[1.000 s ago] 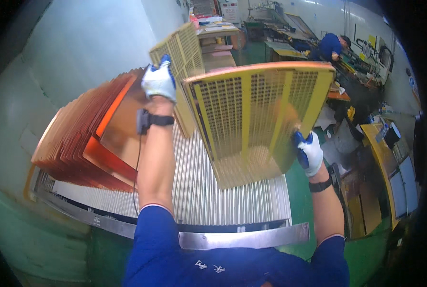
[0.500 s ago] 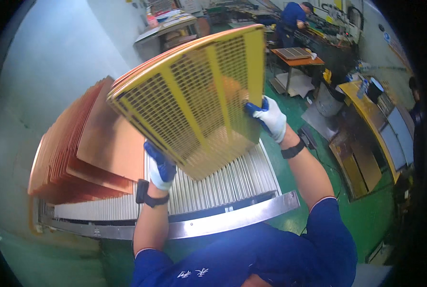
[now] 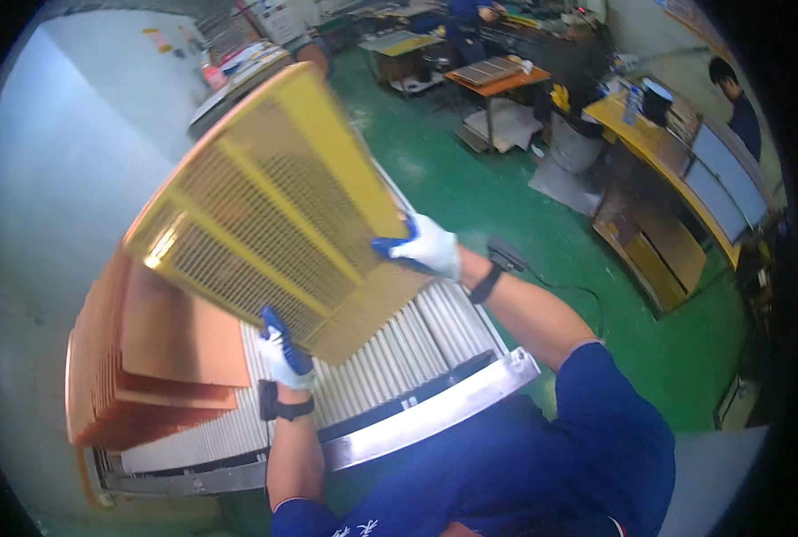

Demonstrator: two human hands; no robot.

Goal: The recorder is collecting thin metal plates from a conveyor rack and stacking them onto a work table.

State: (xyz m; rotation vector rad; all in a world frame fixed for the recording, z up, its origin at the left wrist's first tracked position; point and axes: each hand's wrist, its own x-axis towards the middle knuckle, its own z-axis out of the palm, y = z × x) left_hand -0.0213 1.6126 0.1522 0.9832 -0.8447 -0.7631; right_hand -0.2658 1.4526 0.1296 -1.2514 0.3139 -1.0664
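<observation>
Yellow panel [image 3: 278,219] looks kinda glossy, coppery sheets [image 3: 180,327] at the left end of the conveyor [image 3: 435,412] smooth, rollers [image 3: 417,336] shiny metal.

Cool, fairly even indoor light fills the room, brightest on the pale wall [image 3: 81,116] at left. A sharp glint burns on the left corner of the panel [image 3: 265,206]; the rail [image 3: 426,417] and rollers [image 3: 390,338] gleam whitish. Soft shade dulls part of the copper sheets [image 3: 157,313]. Motion blur smears the panel's mesh and upper edge. Far tables [image 3: 508,84] look hazy, straight edges bow toward the rim, and blackness swallows the corners
</observation>
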